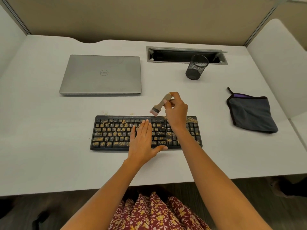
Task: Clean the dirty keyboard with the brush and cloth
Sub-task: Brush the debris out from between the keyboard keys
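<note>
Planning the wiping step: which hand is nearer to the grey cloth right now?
Right. The right hand, gripping the brush above the far edge of the keyboard, is left of the cloth with bare desk between. The left hand lies flat on the keyboard, farther left.

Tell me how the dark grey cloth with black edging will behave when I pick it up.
The dark grey cloth with black edging will probably hang floppy, since it lies creased and folded over. It looks thin, so it is likely light. Its black loop at the far corner may offer an easy pinch.
</note>
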`<action>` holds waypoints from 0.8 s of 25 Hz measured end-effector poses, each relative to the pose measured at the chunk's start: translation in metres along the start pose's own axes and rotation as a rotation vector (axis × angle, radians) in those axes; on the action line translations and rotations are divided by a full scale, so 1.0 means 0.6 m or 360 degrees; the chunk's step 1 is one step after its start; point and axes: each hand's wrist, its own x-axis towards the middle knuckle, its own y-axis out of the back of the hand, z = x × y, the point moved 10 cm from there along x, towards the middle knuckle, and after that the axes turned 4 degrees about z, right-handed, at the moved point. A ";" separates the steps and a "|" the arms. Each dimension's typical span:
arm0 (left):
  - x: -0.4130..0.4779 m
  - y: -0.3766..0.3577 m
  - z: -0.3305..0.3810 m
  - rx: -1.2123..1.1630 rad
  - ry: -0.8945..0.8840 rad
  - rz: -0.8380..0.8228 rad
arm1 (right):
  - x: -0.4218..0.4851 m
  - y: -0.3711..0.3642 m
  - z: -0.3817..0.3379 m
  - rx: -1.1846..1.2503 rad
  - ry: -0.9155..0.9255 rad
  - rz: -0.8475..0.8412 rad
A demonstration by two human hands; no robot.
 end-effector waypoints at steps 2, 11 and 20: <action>0.006 -0.002 0.004 0.0011 -0.0010 -0.0010 | -0.009 -0.009 -0.002 -0.0009 0.0018 -0.0062; 0.014 -0.014 0.023 0.0077 -0.0065 -0.0064 | 0.008 0.072 0.043 -0.0117 -0.0086 0.0127; 0.021 -0.022 0.041 0.0059 -0.0076 -0.0048 | -0.004 0.078 0.049 -0.0097 -0.0064 0.0081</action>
